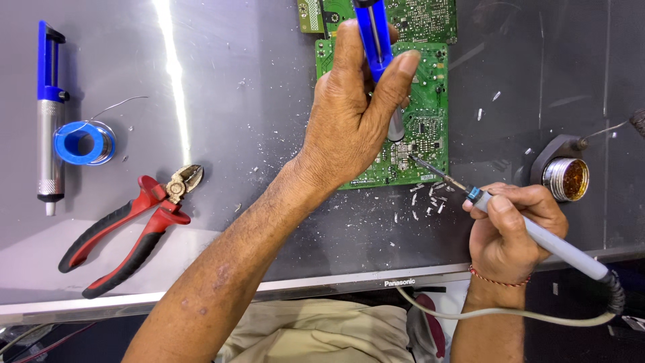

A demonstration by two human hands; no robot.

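A circuit board (416,114) is laid at the worktop's (269,81) far edge, mid-width. Toward the left edge a desoldering pump (49,114) is set, with a solder spool (84,142) just beside it — cutters (131,225) nearer the front. A soldering stand (564,176) is placed toward the right edge.

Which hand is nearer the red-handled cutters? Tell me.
Left. The left hand is over the green circuit board holding a blue desoldering pump, right of the red-handled cutters. The right hand, holding the soldering iron, is farther right still.
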